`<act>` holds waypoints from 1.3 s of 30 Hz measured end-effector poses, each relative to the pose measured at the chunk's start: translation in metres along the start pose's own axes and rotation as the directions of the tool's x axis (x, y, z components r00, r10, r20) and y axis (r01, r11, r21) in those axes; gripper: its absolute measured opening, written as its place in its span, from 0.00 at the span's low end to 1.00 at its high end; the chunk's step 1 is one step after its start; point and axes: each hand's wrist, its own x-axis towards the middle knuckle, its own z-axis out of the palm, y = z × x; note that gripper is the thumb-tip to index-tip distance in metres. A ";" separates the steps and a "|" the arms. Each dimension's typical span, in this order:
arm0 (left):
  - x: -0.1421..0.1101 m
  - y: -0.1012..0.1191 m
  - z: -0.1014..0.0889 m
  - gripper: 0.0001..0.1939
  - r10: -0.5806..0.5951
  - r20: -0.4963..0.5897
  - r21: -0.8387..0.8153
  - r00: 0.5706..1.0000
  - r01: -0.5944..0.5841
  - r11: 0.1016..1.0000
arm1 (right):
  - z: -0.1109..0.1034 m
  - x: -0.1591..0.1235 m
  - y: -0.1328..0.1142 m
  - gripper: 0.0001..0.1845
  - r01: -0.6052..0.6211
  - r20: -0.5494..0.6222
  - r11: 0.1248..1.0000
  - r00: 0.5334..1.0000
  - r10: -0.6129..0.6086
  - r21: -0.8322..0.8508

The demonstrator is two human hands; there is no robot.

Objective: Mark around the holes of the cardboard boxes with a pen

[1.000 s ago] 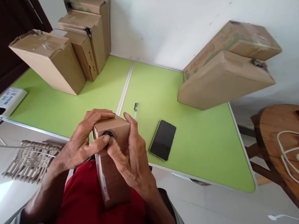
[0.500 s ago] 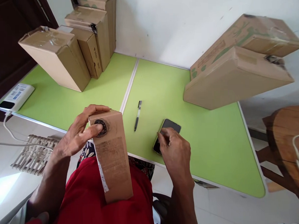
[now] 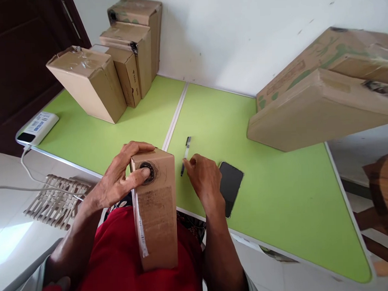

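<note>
A tall cardboard box [image 3: 156,207] stands on my lap against the edge of the green table [image 3: 279,193]. My left hand [image 3: 120,178] grips its top end, thumb pressed on a black scribbled circle [image 3: 148,172]. My right hand [image 3: 203,177] hovers low over the table with fingers curled, its fingertips touching or just short of a black pen [image 3: 185,155] that lies near the table's seam. Nothing shows inside the right hand. A dark phone [image 3: 232,186] lies face up just right of that hand.
Several taped cardboard boxes [image 3: 91,83] stand at the back left by the wall. Two large flat boxes [image 3: 321,105] lean at the back right. A white power bank [image 3: 37,127] with a cable sits at the left edge. A woven stool [image 3: 51,201] stands below.
My right hand left the box top, went to the phone, then shifted left to the pen. The left hand has kept its hold on the box.
</note>
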 end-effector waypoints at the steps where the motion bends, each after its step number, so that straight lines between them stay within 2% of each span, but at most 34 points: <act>1: 0.000 0.001 0.002 0.29 0.006 -0.008 0.000 1.000 -0.006 1.000 | 0.002 0.003 -0.001 0.14 -0.012 0.024 1.000 1.000 0.012 0.019; 4: 0.001 0.001 0.005 0.28 0.013 -0.007 -0.005 1.000 -0.013 1.000 | 0.010 0.009 0.002 0.18 -0.033 0.056 0.991 0.998 0.026 0.130; 6: 0.001 -0.002 0.005 0.29 0.026 0.003 -0.004 1.000 -0.026 1.000 | 0.014 0.010 0.006 0.17 -0.037 0.052 0.967 0.998 0.025 0.251; 9: 0.003 -0.007 0.005 0.30 0.076 0.015 0.009 0.997 -0.076 0.997 | 0.005 0.005 0.014 0.14 -0.023 0.073 0.874 0.997 -0.014 0.486; 11: 0.004 -0.010 0.005 0.31 0.121 0.014 0.004 0.993 -0.121 0.993 | -0.011 -0.006 0.015 0.20 -0.001 0.066 0.777 0.996 -0.053 0.629; 13: 0.006 -0.012 0.005 0.32 0.166 0.018 -0.007 0.986 -0.166 0.986 | -0.030 -0.022 0.012 0.23 0.058 0.013 0.587 0.993 -0.116 0.808; 16: 0.009 -0.014 0.006 0.36 0.216 0.039 0.001 0.976 -0.216 0.976 | -0.054 -0.051 0.001 0.15 0.142 -0.099 0.145 0.957 -0.271 0.979; 17: 0.010 -0.015 0.007 0.38 0.229 0.049 0.009 0.972 -0.229 0.973 | -0.058 -0.061 -0.004 0.12 0.148 -0.128 0.040 0.939 -0.319 0.988; 19: 0.011 -0.014 0.008 0.42 0.251 0.071 0.025 0.965 -0.253 0.967 | -0.062 -0.075 -0.012 0.05 0.172 -0.172 -0.033 0.911 -0.375 0.985; 22: 0.013 -0.014 0.010 0.48 0.282 0.109 0.049 0.953 -0.289 0.956 | -0.056 -0.087 -0.017 0.00 0.242 -0.231 -0.018 0.900 -0.369 0.970; 25: 0.015 -0.014 0.013 0.51 0.305 0.131 0.069 0.943 -0.315 0.946 | -0.047 -0.089 -0.015 0.02 0.276 -0.252 0.021 0.904 -0.345 0.961; 31: 0.017 -0.016 0.015 0.52 0.318 0.140 0.091 0.938 -0.332 0.939 | -0.032 -0.092 -0.011 0.06 0.333 -0.255 0.173 0.898 -0.359 0.927; 39: 0.016 -0.013 0.013 0.49 0.296 0.136 0.082 0.946 -0.308 0.948 | -0.032 -0.094 -0.010 0.04 0.394 -0.286 0.277 0.889 -0.358 0.876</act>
